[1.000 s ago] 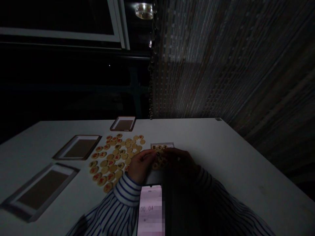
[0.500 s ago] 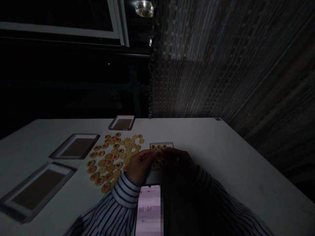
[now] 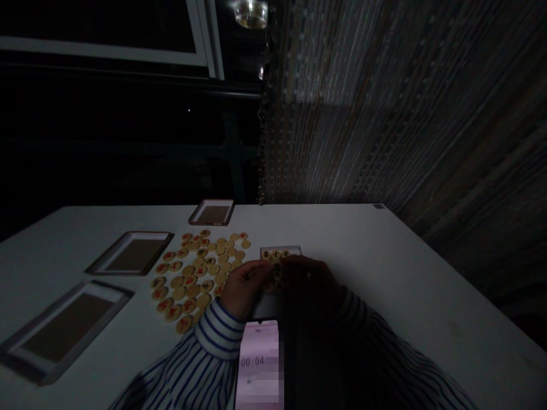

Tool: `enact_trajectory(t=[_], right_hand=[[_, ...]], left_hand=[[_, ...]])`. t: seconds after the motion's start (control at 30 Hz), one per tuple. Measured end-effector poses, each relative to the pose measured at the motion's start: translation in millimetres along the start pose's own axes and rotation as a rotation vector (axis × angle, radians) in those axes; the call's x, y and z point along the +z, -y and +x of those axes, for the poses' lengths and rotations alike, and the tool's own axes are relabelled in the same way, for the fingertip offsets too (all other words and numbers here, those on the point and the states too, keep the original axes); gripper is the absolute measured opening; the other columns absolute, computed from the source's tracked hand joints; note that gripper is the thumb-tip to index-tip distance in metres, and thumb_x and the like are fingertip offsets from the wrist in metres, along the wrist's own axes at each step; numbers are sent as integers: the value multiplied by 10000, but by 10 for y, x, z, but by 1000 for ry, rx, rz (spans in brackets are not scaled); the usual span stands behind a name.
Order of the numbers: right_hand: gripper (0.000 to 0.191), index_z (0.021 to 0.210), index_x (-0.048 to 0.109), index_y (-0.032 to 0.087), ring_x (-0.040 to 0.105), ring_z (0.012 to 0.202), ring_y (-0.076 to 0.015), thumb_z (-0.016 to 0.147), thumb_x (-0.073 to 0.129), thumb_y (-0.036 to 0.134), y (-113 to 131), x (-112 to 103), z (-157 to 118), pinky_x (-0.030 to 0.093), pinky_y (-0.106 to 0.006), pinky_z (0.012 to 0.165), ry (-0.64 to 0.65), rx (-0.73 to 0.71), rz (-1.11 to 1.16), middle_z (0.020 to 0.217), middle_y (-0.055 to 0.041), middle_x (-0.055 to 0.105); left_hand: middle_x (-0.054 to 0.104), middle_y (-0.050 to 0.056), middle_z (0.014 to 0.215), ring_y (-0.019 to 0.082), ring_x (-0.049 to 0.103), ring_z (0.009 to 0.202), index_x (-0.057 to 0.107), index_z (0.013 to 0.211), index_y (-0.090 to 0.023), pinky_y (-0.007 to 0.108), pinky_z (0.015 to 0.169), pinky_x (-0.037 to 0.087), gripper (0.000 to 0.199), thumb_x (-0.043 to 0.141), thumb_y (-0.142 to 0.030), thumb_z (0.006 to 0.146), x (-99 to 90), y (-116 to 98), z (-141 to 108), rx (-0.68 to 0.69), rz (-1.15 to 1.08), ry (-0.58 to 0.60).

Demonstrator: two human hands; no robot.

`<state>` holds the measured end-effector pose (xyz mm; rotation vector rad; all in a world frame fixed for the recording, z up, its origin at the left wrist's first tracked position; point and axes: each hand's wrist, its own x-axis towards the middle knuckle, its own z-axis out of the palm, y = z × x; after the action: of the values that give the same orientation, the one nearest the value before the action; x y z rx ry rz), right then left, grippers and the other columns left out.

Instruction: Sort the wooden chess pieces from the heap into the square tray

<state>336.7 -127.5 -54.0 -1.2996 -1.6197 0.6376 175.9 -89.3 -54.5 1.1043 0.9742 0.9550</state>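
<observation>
Between both hands sits a small box (image 3: 296, 249) with several round wooden pieces (image 3: 276, 254) in it, marked with dark characters, and red ones nearer me. My left hand (image 3: 243, 286) is closed at the box's left side, thumb and fingers together; its fingertips reach a dark-marked piece (image 3: 276, 266). From the right, my right hand (image 3: 314, 282) reaches over the box in deep shadow, its fingertips by the same piece; how its fingers are bent is hard to see. Many loose round pieces (image 3: 189, 280), some red-marked, some black-marked, some plain, lie left of my left hand.
Three shallow open boxes stand on the white table (image 3: 384, 273): one at the back (image 3: 211, 212), one at the left (image 3: 130, 253), one at the near left (image 3: 68, 327). A lit phone (image 3: 258, 364) is in front of me. A bead curtain (image 3: 342, 102) hangs behind.
The digits on the phone screen read differently. My hands stay in nearly the same place at the box, and the pieces have not visibly moved.
</observation>
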Motion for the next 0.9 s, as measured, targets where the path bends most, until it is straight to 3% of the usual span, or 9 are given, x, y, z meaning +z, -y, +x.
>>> enact_trajectory(t=[0.9], right_hand=[[230, 928, 646, 202, 618, 752, -153, 751, 550, 313, 19, -40, 21, 526, -303, 668, 20, -96, 63, 842, -48, 670]], left_hand=[[678, 55, 710, 151, 601, 662, 666, 751, -125, 262, 657, 458, 288, 681, -346, 567, -4, -28, -24, -9, 41, 48]])
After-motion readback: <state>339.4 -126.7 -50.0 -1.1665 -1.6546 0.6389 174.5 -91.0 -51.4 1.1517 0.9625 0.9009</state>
